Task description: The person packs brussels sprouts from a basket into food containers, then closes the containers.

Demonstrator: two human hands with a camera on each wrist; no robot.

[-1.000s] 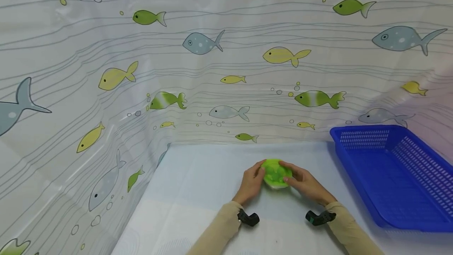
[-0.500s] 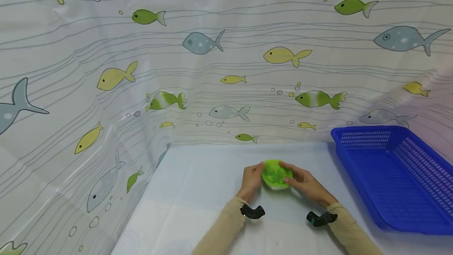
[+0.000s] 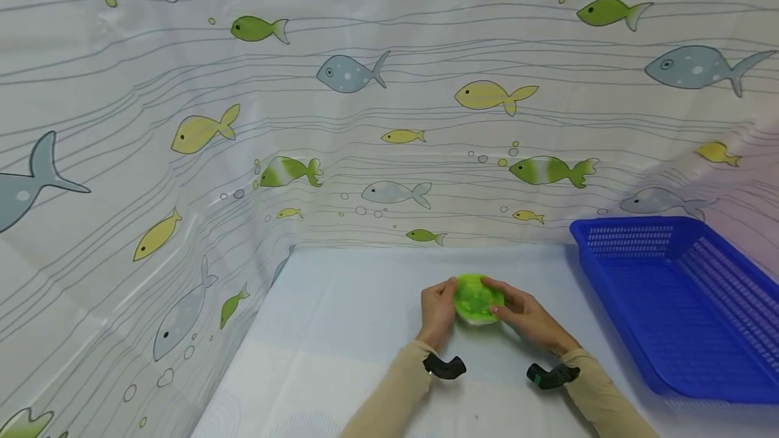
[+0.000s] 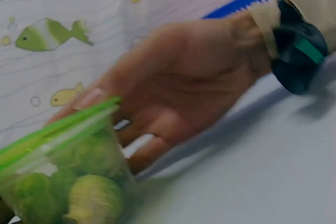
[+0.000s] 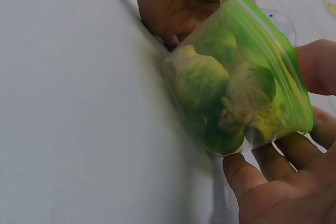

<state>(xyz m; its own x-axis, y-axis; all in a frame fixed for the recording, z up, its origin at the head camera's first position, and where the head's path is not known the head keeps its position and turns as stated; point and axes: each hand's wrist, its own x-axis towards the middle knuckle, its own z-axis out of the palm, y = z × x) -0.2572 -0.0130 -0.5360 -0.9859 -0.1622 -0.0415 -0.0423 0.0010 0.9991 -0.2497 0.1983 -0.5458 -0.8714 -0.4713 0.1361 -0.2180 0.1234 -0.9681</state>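
A small clear plastic container [image 5: 181,87] with a bright green lid [image 3: 479,295] sits between both hands over the white table. Several Brussels sprouts [image 5: 202,81] show through its wall. On the container's right side, my right hand [image 3: 532,320] holds it, thumb at the lid and fingers [image 5: 241,174] spread under and along the side. With curled fingers, my left hand [image 3: 438,306] grips the left edge, thumb and index finger at the lid's rim. In the left wrist view, the right hand [image 4: 178,72] reaches behind the container; the left hand is mostly out of frame.
A large blue plastic basket [image 3: 615,323] with slotted walls stands on the right of the table [image 3: 341,309]. A fish-patterned sheet [image 3: 341,134] hangs behind and to the left. Each wrist carries a dark strap-on camera.
My left hand has shifted from lying along the lid's left side to a more curled grip at its edge, its wrist moving right. The right hand and container have barely moved.
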